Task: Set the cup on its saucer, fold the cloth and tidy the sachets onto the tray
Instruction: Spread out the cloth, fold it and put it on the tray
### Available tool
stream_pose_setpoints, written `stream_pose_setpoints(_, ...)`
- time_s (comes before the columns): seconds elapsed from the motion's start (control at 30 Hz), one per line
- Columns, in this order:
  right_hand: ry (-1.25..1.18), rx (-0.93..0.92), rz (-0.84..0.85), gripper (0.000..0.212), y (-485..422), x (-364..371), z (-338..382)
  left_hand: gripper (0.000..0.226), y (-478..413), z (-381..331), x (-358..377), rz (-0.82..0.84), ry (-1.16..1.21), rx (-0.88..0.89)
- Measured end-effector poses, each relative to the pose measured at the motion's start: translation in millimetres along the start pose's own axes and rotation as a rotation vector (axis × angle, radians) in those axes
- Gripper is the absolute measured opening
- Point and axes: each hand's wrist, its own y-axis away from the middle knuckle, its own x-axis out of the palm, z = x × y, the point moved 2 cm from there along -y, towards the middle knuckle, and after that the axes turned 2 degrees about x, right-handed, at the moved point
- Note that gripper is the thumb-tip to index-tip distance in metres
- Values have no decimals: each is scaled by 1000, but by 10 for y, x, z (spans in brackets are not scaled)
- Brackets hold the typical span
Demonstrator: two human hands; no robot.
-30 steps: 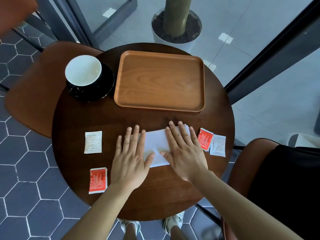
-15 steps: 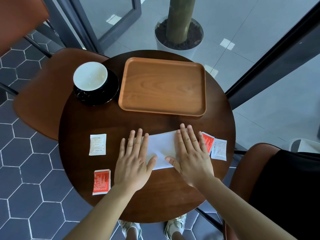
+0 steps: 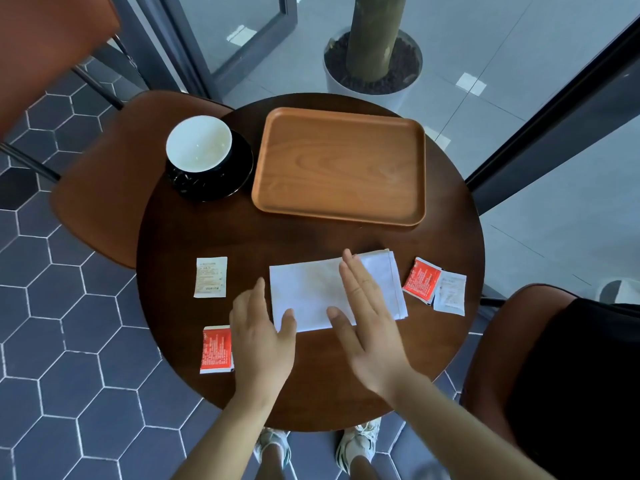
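A white folded cloth [image 3: 311, 289] lies flat near the front of the round dark table [image 3: 214, 237]. My left hand [image 3: 259, 337] hovers at the cloth's near left corner, fingers relaxed. My right hand [image 3: 367, 317] is over the cloth's middle, fingers straight, holding nothing. The white cup [image 3: 199, 145] stands on its black saucer [image 3: 239, 174] at the far left. The wooden tray [image 3: 341, 166] is bare. A white sachet [image 3: 210, 277] and a red sachet [image 3: 216, 349] lie left of the cloth. Another red sachet [image 3: 420, 280] and white sachet [image 3: 450, 292] lie to its right.
Brown chairs stand at the left [image 3: 104, 188] and right [image 3: 495, 358] of the table. A potted tree trunk [image 3: 374, 39] stands behind the table by glass panels. My shoes [image 3: 356, 441] show under the table's near edge.
Both hands have lifted off the cloth and drawn back toward me; the left hand has slid left off it. The folded cloth now shows almost whole.
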Motion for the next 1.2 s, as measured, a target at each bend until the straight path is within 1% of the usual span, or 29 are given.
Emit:
stream_pose_setpoints(0.03, -174, 89, 12, 61, -10, 75, 82, 60, 6, 7, -17, 6, 53, -77)
stream_pose_setpoints(0.1, -412, 252, 22, 63, -48, 204, 182, 57, -29, 4, -46, 18, 122, -196)
stream_pose_setpoints(0.17, -572, 406, 26, 64, -89, 279, 199, 56, -81, -6, -48, 51, 134, -270)
stream_pose_setpoints(0.23, -660, 494, 26, 65, -101, 322, 168, 54, -122, -30, -43, 87, 151, -328)
stream_pose_setpoints(0.3, -667, 497, 29, 64, -75, 353, 133, 44, -148, -56, -44, 101, 234, -367)
stream_pose_setpoints(0.4, -716, 517, 36, 63, -76, 338, 131, 22, -163, -76, -41, 119, 335, -399)
stream_pose_setpoints(0.47, -721, 518, 45, 63, -96, 301, 156, 15, -174, -88, -36, 126, 395, -442)
stream_pose_setpoints(0.57, -728, 497, 26, 62, -81, 229, 191, 13, -185, -104, -19, 118, 443, -480)
stream_pose_setpoints(0.67, -684, 434, -17, 61, 81, 205, 219, 15, -185, -118, -23, 86, 390, -432)
stream_pose_setpoints(0.73, -708, 435, -38, 61, 253, 237, 204, 14, -181, -110, -18, 83, 372, -421)
stream_pose_setpoints(0.8, -751, 471, -37, 59, 383, 286, 181, 12, -174, -99, -10, 97, 419, -454)
stream_pose_setpoints(0.9, -741, 471, -33, 58, 432, 299, 170, 19, -174, -92, -1, 99, 465, -481)
stream_pose_setpoints(1.0, -757, 471, -45, 58, 300, 286, 168, 20, -183, -86, 0, 78, 495, -472)
stream_pose_setpoints(1.2, -777, 466, -33, 61, -259, 287, 220, 18, -184, -46, 18, 59, 538, -479)
